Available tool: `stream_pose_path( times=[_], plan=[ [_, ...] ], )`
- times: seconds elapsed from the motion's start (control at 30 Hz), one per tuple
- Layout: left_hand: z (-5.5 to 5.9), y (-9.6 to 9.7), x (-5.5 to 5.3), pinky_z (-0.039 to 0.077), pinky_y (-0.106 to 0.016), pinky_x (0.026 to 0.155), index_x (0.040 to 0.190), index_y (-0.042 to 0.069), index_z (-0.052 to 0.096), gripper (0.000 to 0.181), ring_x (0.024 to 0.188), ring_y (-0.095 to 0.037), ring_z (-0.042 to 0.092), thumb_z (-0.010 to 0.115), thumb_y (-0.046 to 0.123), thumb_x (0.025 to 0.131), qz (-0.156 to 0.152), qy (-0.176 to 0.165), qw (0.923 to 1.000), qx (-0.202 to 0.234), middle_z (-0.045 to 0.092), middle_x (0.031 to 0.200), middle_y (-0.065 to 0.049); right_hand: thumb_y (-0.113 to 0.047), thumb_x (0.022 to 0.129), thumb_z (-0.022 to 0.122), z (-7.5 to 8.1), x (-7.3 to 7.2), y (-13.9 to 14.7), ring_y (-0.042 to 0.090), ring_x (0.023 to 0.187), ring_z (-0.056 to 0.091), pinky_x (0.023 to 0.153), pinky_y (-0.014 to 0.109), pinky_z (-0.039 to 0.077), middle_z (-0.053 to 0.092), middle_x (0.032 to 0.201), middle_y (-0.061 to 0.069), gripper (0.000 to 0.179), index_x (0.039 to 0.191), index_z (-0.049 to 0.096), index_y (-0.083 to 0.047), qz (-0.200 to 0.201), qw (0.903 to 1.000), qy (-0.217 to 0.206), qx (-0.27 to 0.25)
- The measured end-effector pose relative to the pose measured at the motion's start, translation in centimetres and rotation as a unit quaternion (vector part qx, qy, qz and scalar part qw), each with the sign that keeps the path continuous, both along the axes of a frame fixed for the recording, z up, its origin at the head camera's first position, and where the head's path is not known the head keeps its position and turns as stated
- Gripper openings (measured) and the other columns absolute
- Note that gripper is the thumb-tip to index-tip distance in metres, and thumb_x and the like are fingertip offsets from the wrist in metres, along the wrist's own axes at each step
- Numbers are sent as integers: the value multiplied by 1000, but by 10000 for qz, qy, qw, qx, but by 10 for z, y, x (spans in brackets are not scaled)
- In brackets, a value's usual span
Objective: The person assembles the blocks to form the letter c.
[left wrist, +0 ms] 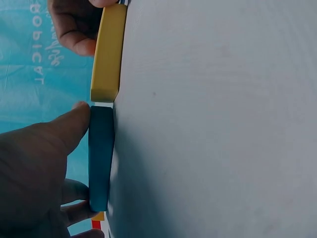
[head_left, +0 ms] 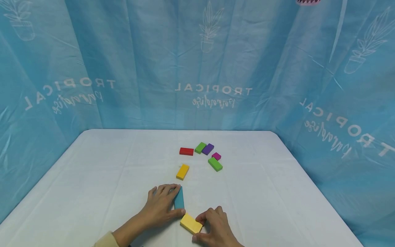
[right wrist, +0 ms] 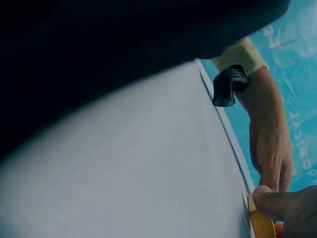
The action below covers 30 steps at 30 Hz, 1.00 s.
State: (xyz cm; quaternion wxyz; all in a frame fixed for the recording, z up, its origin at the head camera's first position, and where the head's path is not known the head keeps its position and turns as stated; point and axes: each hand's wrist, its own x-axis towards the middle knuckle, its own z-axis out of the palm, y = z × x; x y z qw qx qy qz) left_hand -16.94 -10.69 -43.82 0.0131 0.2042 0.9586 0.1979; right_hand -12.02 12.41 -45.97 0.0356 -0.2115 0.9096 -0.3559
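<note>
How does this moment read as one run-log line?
left grip: on teal block; right grip: pinching pale-yellow block; between blocks: narrow gap

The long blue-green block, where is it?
In the head view, the long blue-green block lies slightly left of lower centre on the white table, touching the left hand, between the orange-yellow rectangular block beyond and the pale yellow rectangular block nearer.

Head view: my left fingers (head_left: 176, 190) hide part of the blue block (head_left: 179, 200); my sleeve (head_left: 107, 241) cut at bottom. Right-wrist view: dark blur (right wrist: 99, 54) upper left, unidentifiable; yellow block (right wrist: 260, 225) cropped lower right.
</note>
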Motion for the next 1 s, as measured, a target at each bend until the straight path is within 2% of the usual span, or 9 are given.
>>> stream_pose_path(
  times=[0.23,0.63,1.0],
  plan=[
    [1,-1,1,19,-67,101,140,6,49,74,127,-34,36,64,55,85,-43,118,9999,39,44,140,-7,-43,74,81,0,1,-1,6,82,34,70,27,30,47,86,-20,42,105,65,-20,14,9998,159,131],
    [-3,0,2,21,-66,101,139,6,50,75,127,-34,37,65,55,85,-61,88,9999,72,45,140,-8,-40,74,82,0,1,-3,7,81,34,69,28,30,48,84,-19,41,104,66,-18,-50,9998,30,176],
    [-3,0,1,19,-67,101,140,8,50,76,127,-34,37,64,58,84,-1,24,10000,7,45,140,-7,-40,74,82,-2,0,-4,7,81,34,69,29,30,47,84,-19,42,104,65,-18,-52,9997,92,219]
  ],
)
